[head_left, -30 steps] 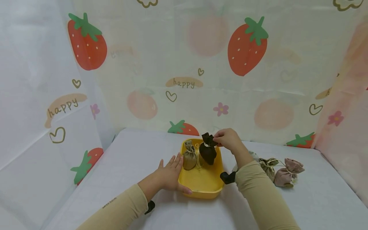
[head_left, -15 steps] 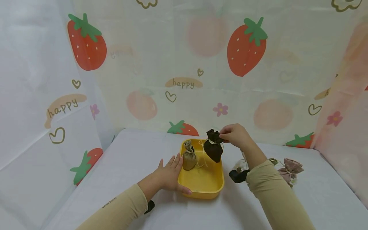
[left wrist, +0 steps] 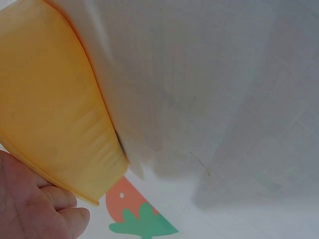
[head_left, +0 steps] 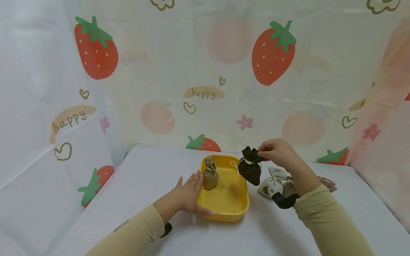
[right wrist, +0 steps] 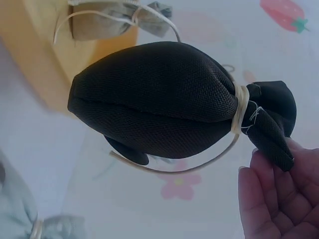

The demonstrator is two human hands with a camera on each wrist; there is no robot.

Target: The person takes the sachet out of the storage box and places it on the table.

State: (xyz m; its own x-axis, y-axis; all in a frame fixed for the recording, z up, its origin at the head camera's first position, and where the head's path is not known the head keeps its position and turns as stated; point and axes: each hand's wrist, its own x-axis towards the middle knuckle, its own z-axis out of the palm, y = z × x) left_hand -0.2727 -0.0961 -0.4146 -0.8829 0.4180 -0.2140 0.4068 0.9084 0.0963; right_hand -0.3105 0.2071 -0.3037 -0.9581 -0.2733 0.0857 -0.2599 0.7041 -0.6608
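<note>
A dark brown drawstring pouch [head_left: 250,170] hangs in the air at the right rim of the yellow tray [head_left: 224,209]. My right hand [head_left: 278,153] pinches its gathered top between thumb and fingers; the right wrist view shows the pouch [right wrist: 154,99] tied with a pale cord. My left hand [head_left: 189,195] lies along the tray's left side with fingers spread and straight, touching its rim; in the left wrist view its fingers [left wrist: 60,199] lie against the tray wall. A tan pouch [head_left: 210,176] stands inside the tray near the left hand.
Right of the tray, a white patterned pouch [head_left: 272,183] sits on the white tabletop. Behind the right forearm, a pink pouch [head_left: 327,183] is partly hidden, and another pouch is mostly covered. A printed curtain [head_left: 205,71] hangs along the table's back edge.
My right hand has lifted the dark brown pouch out of the tray and carried it right, past the rim. The left hand, tray and tan pouch have stayed in place.
</note>
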